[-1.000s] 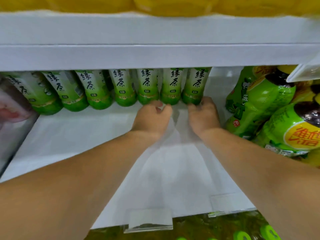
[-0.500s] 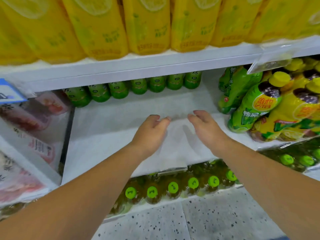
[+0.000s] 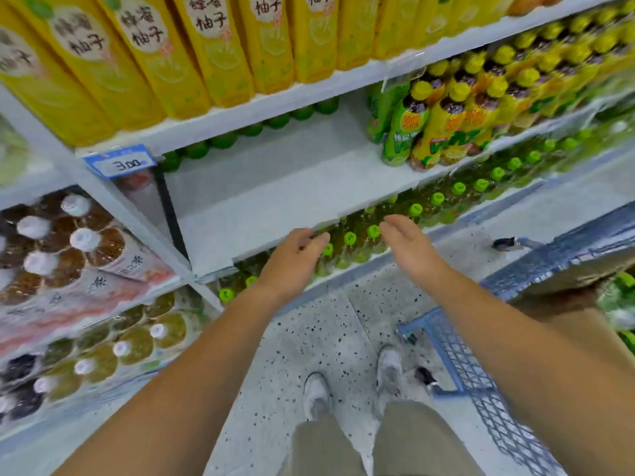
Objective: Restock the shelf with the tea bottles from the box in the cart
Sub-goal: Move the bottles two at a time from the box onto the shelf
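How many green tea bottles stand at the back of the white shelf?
7 green tea bottles, in one row along the back of the shelf; only their bases show, so others may be hidden.

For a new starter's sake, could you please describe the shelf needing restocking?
Look under the tall yellow bottles. That shelf is mostly bare, with one row of green bottles at the back, while those around it are packed.
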The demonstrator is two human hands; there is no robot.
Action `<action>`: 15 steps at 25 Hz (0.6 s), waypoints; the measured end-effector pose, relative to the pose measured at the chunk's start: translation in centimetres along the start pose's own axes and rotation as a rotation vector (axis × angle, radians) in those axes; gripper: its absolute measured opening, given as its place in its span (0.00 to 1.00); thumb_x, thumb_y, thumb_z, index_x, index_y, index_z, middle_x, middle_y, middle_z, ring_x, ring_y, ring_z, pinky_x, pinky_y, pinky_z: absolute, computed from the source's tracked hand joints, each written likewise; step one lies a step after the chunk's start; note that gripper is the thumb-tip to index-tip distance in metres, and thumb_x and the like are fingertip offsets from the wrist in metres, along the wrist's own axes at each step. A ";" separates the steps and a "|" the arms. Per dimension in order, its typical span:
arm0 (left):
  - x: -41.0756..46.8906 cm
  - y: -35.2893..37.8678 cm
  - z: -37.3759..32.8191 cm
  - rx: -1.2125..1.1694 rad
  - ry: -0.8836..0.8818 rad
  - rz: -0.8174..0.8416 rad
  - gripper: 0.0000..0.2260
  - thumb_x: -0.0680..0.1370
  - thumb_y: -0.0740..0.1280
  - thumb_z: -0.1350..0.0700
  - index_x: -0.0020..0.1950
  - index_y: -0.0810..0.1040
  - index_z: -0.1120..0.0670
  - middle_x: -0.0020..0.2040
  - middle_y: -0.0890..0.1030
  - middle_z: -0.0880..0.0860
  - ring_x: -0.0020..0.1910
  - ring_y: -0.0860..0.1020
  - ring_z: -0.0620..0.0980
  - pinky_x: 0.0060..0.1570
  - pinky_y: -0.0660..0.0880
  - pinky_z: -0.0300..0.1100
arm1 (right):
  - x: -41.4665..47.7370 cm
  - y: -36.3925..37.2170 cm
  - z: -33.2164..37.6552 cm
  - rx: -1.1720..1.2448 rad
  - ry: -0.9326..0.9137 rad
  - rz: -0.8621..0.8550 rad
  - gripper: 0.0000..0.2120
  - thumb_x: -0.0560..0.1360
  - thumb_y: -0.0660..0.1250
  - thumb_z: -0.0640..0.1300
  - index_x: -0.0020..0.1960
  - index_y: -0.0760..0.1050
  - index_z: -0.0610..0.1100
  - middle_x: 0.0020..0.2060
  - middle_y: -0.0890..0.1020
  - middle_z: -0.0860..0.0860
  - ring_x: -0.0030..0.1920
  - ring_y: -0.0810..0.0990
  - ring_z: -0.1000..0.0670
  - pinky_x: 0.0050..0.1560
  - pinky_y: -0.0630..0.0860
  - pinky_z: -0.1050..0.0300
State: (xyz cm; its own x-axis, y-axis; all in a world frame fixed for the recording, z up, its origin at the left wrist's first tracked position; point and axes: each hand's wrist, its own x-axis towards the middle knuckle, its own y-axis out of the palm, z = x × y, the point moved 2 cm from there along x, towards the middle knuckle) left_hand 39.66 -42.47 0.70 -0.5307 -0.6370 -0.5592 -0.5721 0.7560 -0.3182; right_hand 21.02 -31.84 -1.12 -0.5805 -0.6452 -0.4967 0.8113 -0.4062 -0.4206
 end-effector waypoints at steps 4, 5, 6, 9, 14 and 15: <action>-4.4 1.7 -3.2 -0.015 0.040 0.021 0.26 0.81 0.60 0.37 0.76 0.68 0.48 0.72 0.72 0.46 0.64 0.72 0.47 0.66 0.71 0.53 | -7.2 -2.6 -1.2 0.070 0.055 -0.048 0.24 0.85 0.57 0.54 0.78 0.64 0.47 0.75 0.69 0.49 0.73 0.69 0.47 0.67 0.67 0.52; -5.4 2.4 -3.8 -0.011 0.053 0.038 0.26 0.81 0.61 0.38 0.76 0.69 0.48 0.71 0.72 0.46 0.64 0.72 0.47 0.65 0.71 0.52 | -8.9 -3.3 -1.8 0.075 0.067 -0.066 0.24 0.85 0.56 0.55 0.79 0.64 0.48 0.76 0.68 0.49 0.73 0.69 0.46 0.68 0.68 0.50; -6.2 3.1 -4.4 -0.011 0.068 0.064 0.25 0.81 0.61 0.39 0.76 0.69 0.48 0.70 0.73 0.45 0.63 0.72 0.47 0.63 0.71 0.49 | -10.3 -4.0 -2.4 0.079 0.071 -0.088 0.24 0.85 0.56 0.55 0.79 0.63 0.48 0.76 0.68 0.49 0.74 0.69 0.46 0.68 0.68 0.50; -8.9 6.0 -5.9 0.032 0.102 0.155 0.23 0.82 0.61 0.41 0.75 0.70 0.49 0.69 0.73 0.46 0.63 0.72 0.45 0.58 0.68 0.45 | -14.9 -6.9 -4.5 0.112 0.125 -0.161 0.25 0.85 0.55 0.55 0.80 0.61 0.49 0.76 0.67 0.50 0.75 0.67 0.47 0.64 0.65 0.55; -11.5 11.5 -8.3 0.109 0.165 0.259 0.23 0.82 0.62 0.41 0.75 0.69 0.48 0.69 0.72 0.45 0.63 0.71 0.44 0.61 0.69 0.46 | -19.6 -12.3 -8.6 0.187 0.191 -0.289 0.25 0.84 0.56 0.57 0.79 0.63 0.50 0.75 0.70 0.51 0.69 0.72 0.48 0.63 0.69 0.52; -12.1 12.9 -9.2 0.114 0.180 0.284 0.23 0.82 0.62 0.42 0.75 0.69 0.49 0.68 0.72 0.44 0.63 0.70 0.43 0.60 0.68 0.45 | -20.3 -13.6 -9.5 0.201 0.190 -0.319 0.25 0.84 0.56 0.57 0.78 0.63 0.50 0.75 0.70 0.51 0.69 0.73 0.49 0.64 0.70 0.52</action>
State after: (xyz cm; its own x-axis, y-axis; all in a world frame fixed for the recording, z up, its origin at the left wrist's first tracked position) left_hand 32.91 -26.40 10.37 -0.7661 -0.4076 -0.4971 -0.3180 0.9123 -0.2580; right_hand 21.08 -7.09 7.44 -0.7923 -0.3431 -0.5046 0.5750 -0.6964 -0.4293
